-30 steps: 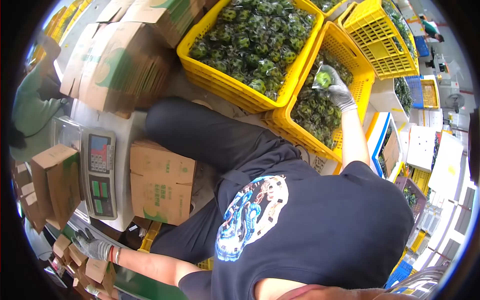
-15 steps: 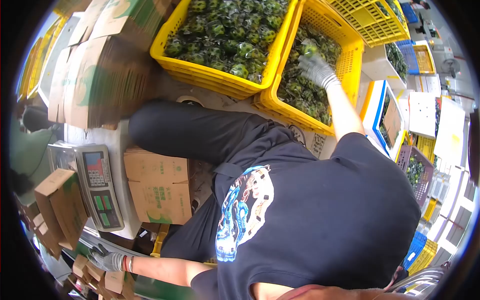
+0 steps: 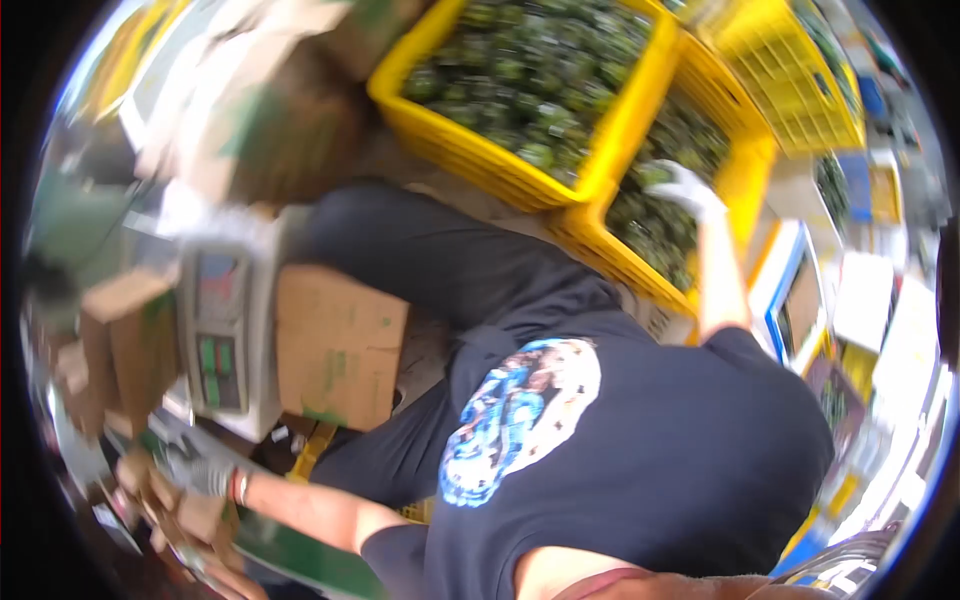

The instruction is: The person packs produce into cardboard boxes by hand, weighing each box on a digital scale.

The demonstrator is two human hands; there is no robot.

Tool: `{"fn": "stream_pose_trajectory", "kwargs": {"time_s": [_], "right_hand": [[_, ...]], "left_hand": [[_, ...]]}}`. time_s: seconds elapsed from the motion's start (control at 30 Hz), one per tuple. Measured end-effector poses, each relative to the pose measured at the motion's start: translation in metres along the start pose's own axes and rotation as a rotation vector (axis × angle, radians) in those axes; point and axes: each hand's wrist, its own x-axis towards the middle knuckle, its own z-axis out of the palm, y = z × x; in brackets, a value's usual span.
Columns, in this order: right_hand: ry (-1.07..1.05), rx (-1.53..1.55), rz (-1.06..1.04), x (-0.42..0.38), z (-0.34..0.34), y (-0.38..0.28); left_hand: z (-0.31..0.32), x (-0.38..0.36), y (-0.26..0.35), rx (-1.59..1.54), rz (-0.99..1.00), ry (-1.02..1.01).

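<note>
My right hand (image 3: 687,190), in a pale work glove, is over the right yellow crate (image 3: 757,190). Its thumb and fingers are apart in a curve, close above small green produce in clear wrapping (image 3: 640,215). My left hand (image 3: 203,474), in a grey glove, is held out at the lower left, near small open cardboard boxes (image 3: 203,515). Its fingers look stretched out, though blurred, and no object shows in them. A second yellow crate (image 3: 475,150), full of wrapped green produce (image 3: 530,80), stands beside the first.
A scale (image 3: 218,330) sits left of my legs beside a cardboard carton (image 3: 340,345). Stacked flat cartons (image 3: 270,130) stand at upper left. Another yellow crate (image 3: 785,75) and a white-and-blue foam box (image 3: 795,290) are to the right. A person in green (image 3: 80,235) is at far left.
The view has shifted, so the crates appear farther right and lower. My right hand has drawn back from the green produce at its fingertips, with its fingers now apart. My left hand stays out.
</note>
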Motion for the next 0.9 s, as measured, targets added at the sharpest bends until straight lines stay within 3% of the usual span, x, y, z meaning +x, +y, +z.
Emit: {"fn": "stream_pose_trajectory", "kwargs": {"time_s": [0.03, 0.1, 0.13, 0.17, 0.2, 0.23, 0.27, 0.33, 0.4, 0.47, 0.53, 0.6, 0.63, 0.77, 0.8, 0.87, 0.9], "right_hand": [[-0.018, 0.289, -0.068, -0.011, -0.002, -0.037], [0.0, 0.369, -0.291, -0.02, 0.008, -0.129], [-0.088, 0.44, -0.406, -0.03, 0.023, -0.186], [-0.117, 0.372, -0.583, -0.018, 0.031, -0.215], [-0.211, 0.382, -0.69, -0.026, 0.054, -0.27], [-0.263, 0.321, -0.885, -0.033, 0.084, -0.326], [-0.299, 0.26, -1.067, -0.047, 0.115, -0.375], [-0.381, 0.157, -1.346, -0.077, 0.169, -0.455], [-0.538, 0.207, -1.474, -0.098, 0.223, -0.525], [-0.509, 0.282, -1.617, -0.115, 0.281, -0.588], [-0.299, 0.119, -1.853, -0.123, 0.328, -0.649], [-0.295, -0.258, -1.743, -0.114, 0.364, -0.686], [-0.126, -0.535, -1.748, -0.119, 0.361, -0.689], [-0.387, -0.217, -1.719, -0.109, 0.357, -0.692], [-0.28, -0.346, -1.637, -0.115, 0.347, -0.688], [-0.296, -0.354, -1.715, -0.113, 0.353, -0.691], [-0.3, -0.326, -1.683, -0.113, 0.351, -0.688]], "left_hand": [[-0.003, 0.005, -0.001, 0.109, -0.02, -0.038], [-0.001, 0.023, -0.019, 0.27, 0.21, 0.018], [0.006, 0.029, -0.06, 0.459, 0.426, -0.021], [0.014, 0.03, -0.062, -0.133, 0.035, -0.135], [0.023, 0.029, -0.064, -0.741, -0.354, -0.009], [0.033, 0.025, -0.074, -0.225, -0.044, 0.137], [0.024, 0.035, -0.049, -0.704, -0.357, -0.008], [0.035, 0.038, -0.053, -0.366, -0.113, 0.071], [0.026, 0.046, -0.04, -0.211, -0.12, 0.107], [0.019, 0.047, -0.033, -0.291, -0.185, 0.121], [0.018, 0.051, -0.032, -0.381, -0.205, 0.137], [0.021, 0.051, -0.031, -0.433, -0.191, 0.149], [0.021, 0.049, -0.023, -0.474, -0.226, 0.161], [0.013, 0.054, -0.024, -0.414, -0.242, 0.092], [0.011, 0.05, -0.028, -0.541, -0.25, 0.115], [0.005, 0.048, -0.039, -0.798, -0.254, 0.169], [0.005, 0.045, -0.046, -0.593, -0.34, 0.158]]}}
